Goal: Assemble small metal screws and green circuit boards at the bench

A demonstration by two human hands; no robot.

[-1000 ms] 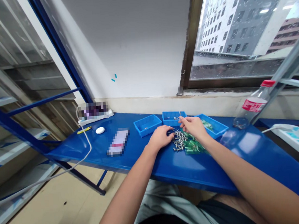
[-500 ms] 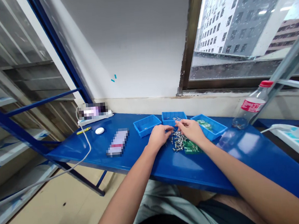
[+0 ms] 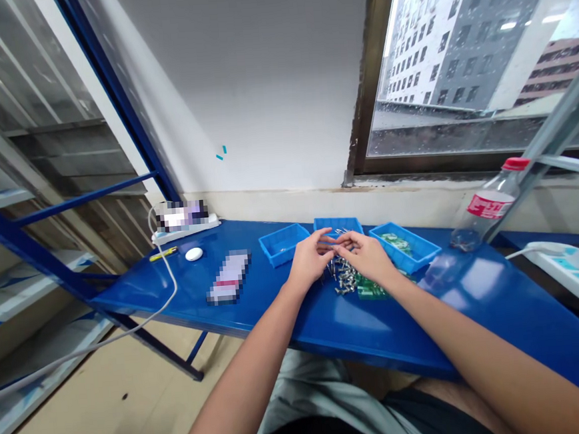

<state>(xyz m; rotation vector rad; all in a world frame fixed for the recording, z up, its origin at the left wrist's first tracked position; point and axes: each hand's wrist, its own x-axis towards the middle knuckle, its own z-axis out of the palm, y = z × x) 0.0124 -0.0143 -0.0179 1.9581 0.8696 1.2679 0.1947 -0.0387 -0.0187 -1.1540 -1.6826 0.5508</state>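
Observation:
My left hand [image 3: 309,261] and my right hand [image 3: 367,258] meet fingertip to fingertip just above the table, fingers curled inward. Whatever sits between the fingertips is too small and too covered to make out. Right below them lies a heap of small shiny metal parts [image 3: 345,281], with a few thin metal pins close to my left hand. Flat green pieces [image 3: 372,291] lie beside the heap, partly under my right wrist. Behind my hands stands a blue tray [image 3: 337,221] with thin metal pieces in it, partly hidden by the fingers.
A left blue tray [image 3: 278,246] holds little; a right blue tray [image 3: 426,260] holds green pieces. A plastic bottle [image 3: 492,204] stands at the right. To the left lie a blurred phone-like object [image 3: 229,276], a white oval item [image 3: 193,254], a yellow tool [image 3: 163,254] and a cable [image 3: 175,279].
My hands have come closer together, and the fingertips now touch or overlap. The left fingers have risen a little. The trays and the heap stay where they were.

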